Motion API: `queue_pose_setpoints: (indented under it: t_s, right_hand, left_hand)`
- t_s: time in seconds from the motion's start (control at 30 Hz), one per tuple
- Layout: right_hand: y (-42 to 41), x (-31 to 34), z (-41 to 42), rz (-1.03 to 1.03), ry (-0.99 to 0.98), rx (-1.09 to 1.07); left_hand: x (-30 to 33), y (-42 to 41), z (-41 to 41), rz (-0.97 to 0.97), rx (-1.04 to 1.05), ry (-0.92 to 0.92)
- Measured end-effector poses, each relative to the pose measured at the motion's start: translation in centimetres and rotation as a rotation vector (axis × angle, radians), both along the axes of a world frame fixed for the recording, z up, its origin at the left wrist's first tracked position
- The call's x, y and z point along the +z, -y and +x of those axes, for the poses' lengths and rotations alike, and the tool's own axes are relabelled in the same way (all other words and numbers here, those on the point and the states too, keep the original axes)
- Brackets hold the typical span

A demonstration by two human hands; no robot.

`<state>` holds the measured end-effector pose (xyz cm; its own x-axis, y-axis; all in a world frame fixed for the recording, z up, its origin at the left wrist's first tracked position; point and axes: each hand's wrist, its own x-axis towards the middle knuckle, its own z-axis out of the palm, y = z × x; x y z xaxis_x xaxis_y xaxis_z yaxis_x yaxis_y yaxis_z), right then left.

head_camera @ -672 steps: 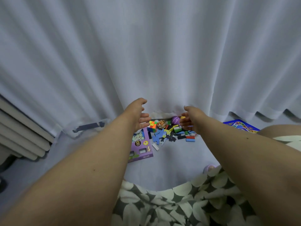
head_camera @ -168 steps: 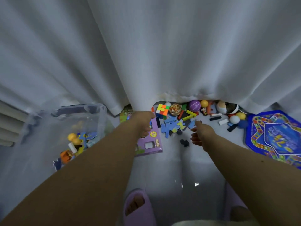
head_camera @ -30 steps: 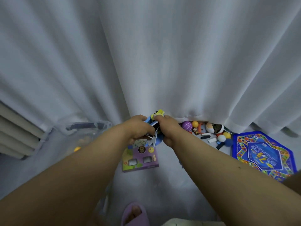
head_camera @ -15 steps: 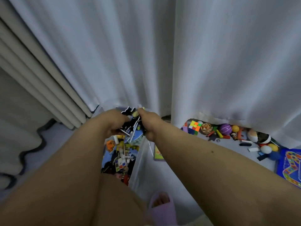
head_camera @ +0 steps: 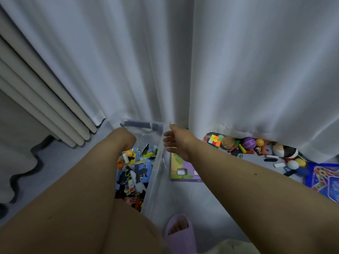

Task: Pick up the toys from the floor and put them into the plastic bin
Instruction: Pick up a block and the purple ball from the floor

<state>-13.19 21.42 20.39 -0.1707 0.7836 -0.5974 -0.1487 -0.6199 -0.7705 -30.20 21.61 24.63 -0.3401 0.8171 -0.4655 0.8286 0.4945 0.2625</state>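
Already the clear plastic bin (head_camera: 156, 180) holds a jumble of small toys (head_camera: 134, 169): blue and yellow flat pieces, an orange ball, dark cut-outs. It stands on the pale grey floor (head_camera: 192, 195) at about seven o'clock of the scene's centre, its far rim against the white curtain (head_camera: 238, 70). The left hand (head_camera: 126, 138) hangs over the bin's mouth at its twelve o'clock end, bent down past the wrist so the fingers are hidden; whether it holds anything cannot be told. The right hand (head_camera: 177, 142) hovers just beyond the bin's three o'clock wall, fingers spread and relaxed, holding nothing, a pose that suits a drop just finished or a reach toward the floor pile.

That pile lies at three o'clock from the bin, along the curtain hem: a multicoloured puzzle cube (head_camera: 215, 140), a brown patterned ball (head_camera: 228, 143), a purple ball (head_camera: 249, 143), a small yellow ball (head_camera: 259, 142), loose coloured bricks (head_camera: 240, 149) and a white-and-black round toy (head_camera: 284, 151). A purple and green flat card box (head_camera: 183, 169) lies between bin and pile, just beside the bin wall. A blue board-game board (head_camera: 326, 180) sits at the far right edge.

Room to move looks fair: bare floor runs from the bin's side toward the lilac slipper (head_camera: 180, 233) at six o'clock. The curtain hem drapes over the pile's far edge, so small pieces may hide beneath it.
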Motion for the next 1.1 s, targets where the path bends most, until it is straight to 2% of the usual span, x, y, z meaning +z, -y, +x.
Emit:
queue_pose_setpoints:
  t_s: [0.27, 0.53, 0.67, 0.8, 0.93, 1.03, 1.1]
  right_hand:
    - [1.5, -4.5, 15.2, -0.156, 0.296, -0.199]
    - [6.5, -9.8, 27.8, -0.333, 0.507, -0.34]
    - [7.9, -12.5, 29.5, -0.381, 0.618, -0.215]
    - [8.5, -14.2, 30.2, -0.339, 0.848, 0.053]
    - [9.2, -15.6, 30.8, -0.284, 0.971, 0.208]
    - [9.1, -17.0, 31.4, -0.28, 0.993, 0.234]
    - [8.9, -18.2, 31.7, -0.263, 1.004, 0.238]
  left_hand:
    - [-1.8, -0.5, 7.6, 0.156, -0.472, -0.01]
    - [-5.8, -1.8, 15.9, 0.094, -0.812, -0.098]
    - [-8.1, -2.0, 19.4, 0.019, -0.944, -0.168]
    - [-10.1, -2.9, 22.4, -0.034, -1.007, -0.194]
    - [-13.3, -2.9, 25.9, -0.047, -0.952, -0.071]
    - [-16.9, -1.1, 28.3, -0.113, -0.915, 0.053]
    - [-19.2, 0.4, 29.5, -0.164, -0.966, 0.084]
